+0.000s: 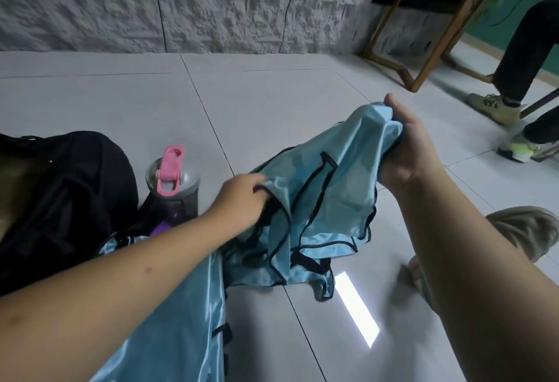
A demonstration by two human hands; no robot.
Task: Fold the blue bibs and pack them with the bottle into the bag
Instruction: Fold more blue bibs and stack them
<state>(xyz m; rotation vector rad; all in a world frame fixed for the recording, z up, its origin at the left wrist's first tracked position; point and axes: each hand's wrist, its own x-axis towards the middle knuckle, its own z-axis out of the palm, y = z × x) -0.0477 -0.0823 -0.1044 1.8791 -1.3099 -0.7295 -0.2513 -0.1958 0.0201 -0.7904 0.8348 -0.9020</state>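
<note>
A light-blue bib with black trim [329, 188] hangs crumpled above the grey floor, its lower part trailing on the tiles. My right hand [405, 145] grips its bunched upper end. My left hand [242, 200] pinches its left edge by the black trim. Another blue bib [181, 315] lies under my left forearm at the bottom. A dark bottle with a pink flip lid [173, 182] stands upright on the floor just right of the black bag [60, 200], which sits at the left.
A wooden chair frame [423, 49] stands at the back right by the textured wall. Another person's legs and shoes [496, 106] are at the far right. My own shoe [532, 230] shows at the right edge. A bright light patch [357, 309] lies on the tiles.
</note>
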